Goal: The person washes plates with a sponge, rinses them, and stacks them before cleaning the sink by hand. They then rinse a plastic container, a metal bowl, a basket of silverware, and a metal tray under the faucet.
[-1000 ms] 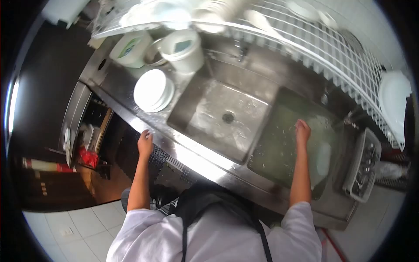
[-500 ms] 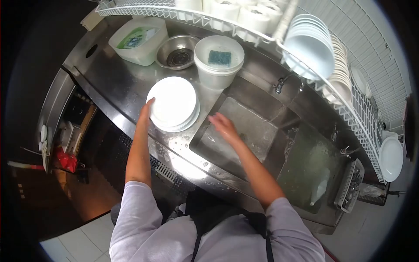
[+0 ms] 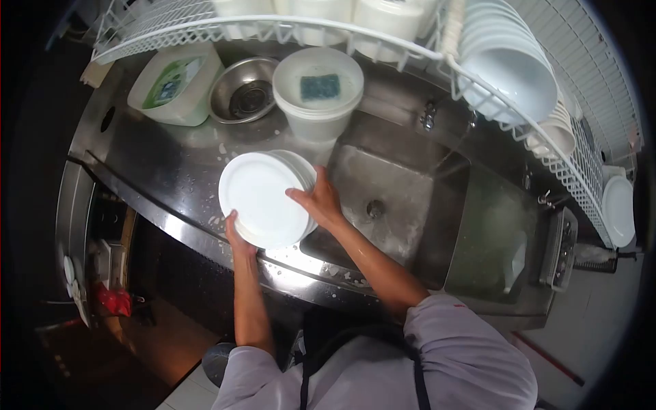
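A stack of white plates (image 3: 263,199) is between my two hands at the counter, left of the sink. My left hand (image 3: 238,232) grips its lower left edge, thumb on the top plate's rim. My right hand (image 3: 320,199) holds the right side, thumb on the rim and fingers around the edge. Behind the stack stands a white bucket (image 3: 318,119) with a dark green sponge (image 3: 320,87) on top. A metal bowl (image 3: 244,96) and a translucent tub (image 3: 174,85) with green contents are to the bucket's left.
The sink's near basin (image 3: 383,184) has a drain; cloudy water fills the right basin (image 3: 488,232), with a white object in it. Overhead, a white wire rack (image 3: 273,24) carries cups and bowls (image 3: 509,75). A cutlery basket (image 3: 562,249) stands at the right end.
My right hand has moved left from over the sink and taken hold of the plates. My left hand has shifted to the stack's lower edge. The head view has moved too.
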Action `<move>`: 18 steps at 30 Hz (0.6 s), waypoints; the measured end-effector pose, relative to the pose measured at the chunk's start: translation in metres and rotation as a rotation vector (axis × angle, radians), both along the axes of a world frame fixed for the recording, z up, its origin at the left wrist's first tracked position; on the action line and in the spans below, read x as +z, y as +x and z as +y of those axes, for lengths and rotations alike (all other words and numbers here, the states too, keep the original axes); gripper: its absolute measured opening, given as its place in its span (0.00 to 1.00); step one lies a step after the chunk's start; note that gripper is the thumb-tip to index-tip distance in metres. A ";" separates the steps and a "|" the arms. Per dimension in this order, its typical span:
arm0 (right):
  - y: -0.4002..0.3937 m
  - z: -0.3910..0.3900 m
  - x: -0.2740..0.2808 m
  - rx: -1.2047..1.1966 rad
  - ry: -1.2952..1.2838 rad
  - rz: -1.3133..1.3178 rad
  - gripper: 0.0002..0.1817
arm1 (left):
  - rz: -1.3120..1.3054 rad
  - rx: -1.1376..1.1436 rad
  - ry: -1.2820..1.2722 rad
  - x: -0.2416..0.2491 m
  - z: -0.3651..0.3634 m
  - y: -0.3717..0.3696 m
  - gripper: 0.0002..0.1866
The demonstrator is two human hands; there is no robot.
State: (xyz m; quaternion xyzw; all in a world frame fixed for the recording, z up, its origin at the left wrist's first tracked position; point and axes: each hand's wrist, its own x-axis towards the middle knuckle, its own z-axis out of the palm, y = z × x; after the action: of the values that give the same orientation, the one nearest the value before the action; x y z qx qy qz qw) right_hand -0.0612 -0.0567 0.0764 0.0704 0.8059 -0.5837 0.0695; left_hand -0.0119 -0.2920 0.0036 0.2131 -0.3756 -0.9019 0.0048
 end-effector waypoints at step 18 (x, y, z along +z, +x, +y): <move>0.230 0.362 -0.002 -0.712 -0.900 0.115 0.34 | -0.006 -0.927 -0.489 0.109 0.368 0.024 0.31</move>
State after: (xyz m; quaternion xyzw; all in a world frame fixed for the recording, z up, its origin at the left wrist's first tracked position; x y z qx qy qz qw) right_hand 0.1690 0.3057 0.0749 0.2690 0.4072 -0.8594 -0.1522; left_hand 0.0125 0.0764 0.1130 0.0199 -0.6299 -0.6948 -0.3465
